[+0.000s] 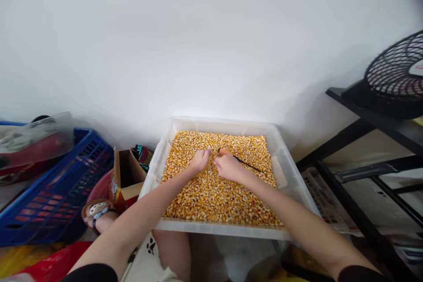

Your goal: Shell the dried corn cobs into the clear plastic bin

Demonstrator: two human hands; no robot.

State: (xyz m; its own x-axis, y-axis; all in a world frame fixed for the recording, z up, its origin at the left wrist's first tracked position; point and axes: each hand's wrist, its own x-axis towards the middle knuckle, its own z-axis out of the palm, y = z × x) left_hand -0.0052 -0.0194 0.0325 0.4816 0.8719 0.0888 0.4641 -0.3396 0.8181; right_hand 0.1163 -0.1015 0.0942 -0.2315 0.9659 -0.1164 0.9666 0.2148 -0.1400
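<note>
Yellow and whitish corn kernels (211, 198) fill a translucent plastic bin (211, 230). Just over the kernels, near the middle of the bin, my left hand (200, 161) is closed with its fingers pinched. My right hand (228, 168) faces it, fingers curled and pinched, a small gap apart from the left. Whatever either pinch holds is too small or hidden to make out. Against the far side of my right hand lies a slim orange piece with a black end (226, 152); a thin black strip (247, 165) runs from it to the right over the corn.
A white wall rises behind the bin. On the left stand a blue slatted basket (89, 158) with things in it and an open cardboard box (132, 191). A black fan (396, 68) sits on a black metal rack (366, 172) at right. My sandalled foot (99, 213) shows lower left.
</note>
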